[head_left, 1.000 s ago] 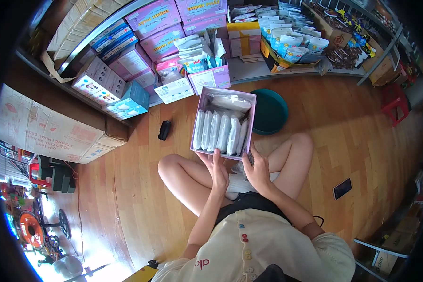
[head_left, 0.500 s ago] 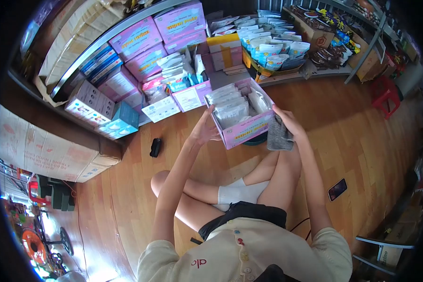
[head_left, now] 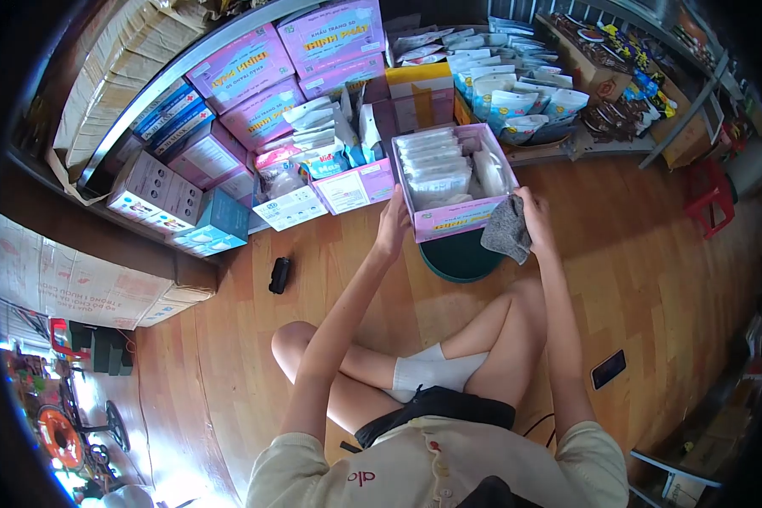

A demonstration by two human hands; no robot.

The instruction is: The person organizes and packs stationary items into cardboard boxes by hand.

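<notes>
I hold an open pink box (head_left: 451,222) filled with several clear packets (head_left: 436,168) out in front of me at arm's length, above a dark green round basin (head_left: 459,256). My left hand (head_left: 393,227) grips the box's left side. My right hand (head_left: 533,222) grips its right side and also pinches a grey cloth (head_left: 506,230) against it. I sit cross-legged on the wooden floor.
A low shelf (head_left: 516,154) ahead carries pink cartons (head_left: 330,35), white and blue boxes (head_left: 152,193) and bagged goods. A large cardboard carton (head_left: 76,271) lies at left. A small black object (head_left: 279,274) and a phone (head_left: 608,369) lie on the floor.
The box went from close over my lap, held from below, up and forward toward the shelf. Both arms stretched out; over the last half second it moved slightly farther and right.
</notes>
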